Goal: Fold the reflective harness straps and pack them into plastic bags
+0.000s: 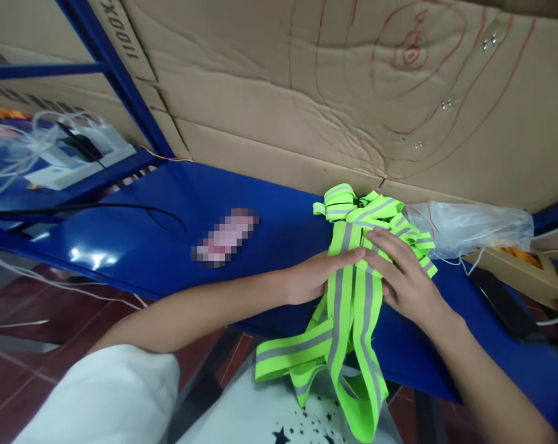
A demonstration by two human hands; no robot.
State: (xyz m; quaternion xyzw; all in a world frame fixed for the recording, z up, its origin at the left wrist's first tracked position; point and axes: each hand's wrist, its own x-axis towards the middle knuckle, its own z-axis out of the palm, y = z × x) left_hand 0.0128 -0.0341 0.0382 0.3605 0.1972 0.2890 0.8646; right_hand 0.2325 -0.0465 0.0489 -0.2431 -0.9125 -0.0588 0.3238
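Observation:
A bundle of neon yellow-green reflective straps (348, 296) with grey stripes runs over the front edge of the blue table and hangs in loops onto my lap. My left hand (313, 274) closes around the straps from the left, thumb on top, most fingers hidden beneath. From the right, my right hand (406, 277) grips the same straps, its bent fingers lying over them close to my left thumb. More of the strap material (385, 213) lies heaped on the table just beyond my hands, including a rolled-up piece (340, 200).
The blue table (279, 209) backs onto a cardboard wall (260, 92) with red pen lines. A pixelated item (225, 237) lies left of my hands. To the right are a clear plastic bag (477, 225) and a black phone-like object (505, 302). Cables and a white power strip (84, 160) sit at left.

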